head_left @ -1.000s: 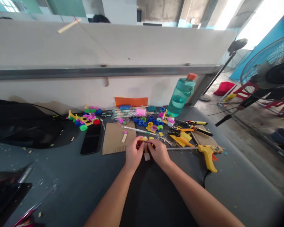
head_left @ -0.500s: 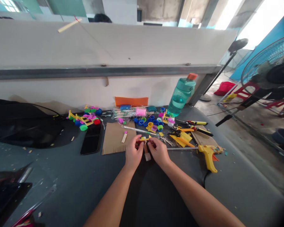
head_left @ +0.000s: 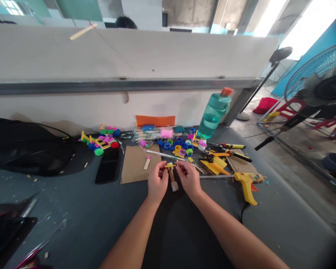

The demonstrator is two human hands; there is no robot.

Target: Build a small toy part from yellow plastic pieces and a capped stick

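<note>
My left hand (head_left: 158, 182) and my right hand (head_left: 189, 180) face each other over the near part of the dark table. Between their fingertips is a small yellow strip (head_left: 170, 165), pinched at its left end by the left fingers and at its right end by the right ones. Under the strip, a short wooden stick (head_left: 172, 175) runs toward me and ends in a pale block (head_left: 174, 186). Whether strip and stick are joined is too small to tell. Behind my left hand lies a cardboard sheet (head_left: 133, 164), bearing a small stick piece with a pink top (head_left: 147, 162).
Several coloured bottle caps (head_left: 180, 143) and a teal bottle (head_left: 213, 116) stand behind my hands. On the right lie a yellow glue gun (head_left: 246, 186), pliers (head_left: 238, 154) and yellow scraps (head_left: 217, 165). A phone (head_left: 108, 166) and cap-wheeled pieces (head_left: 100, 144) are left, a fan (head_left: 324, 82) right.
My hands have drawn slightly apart at the fingertips, so more of the wooden stick shows between them. The yellow strip stays in nearly the same place.
</note>
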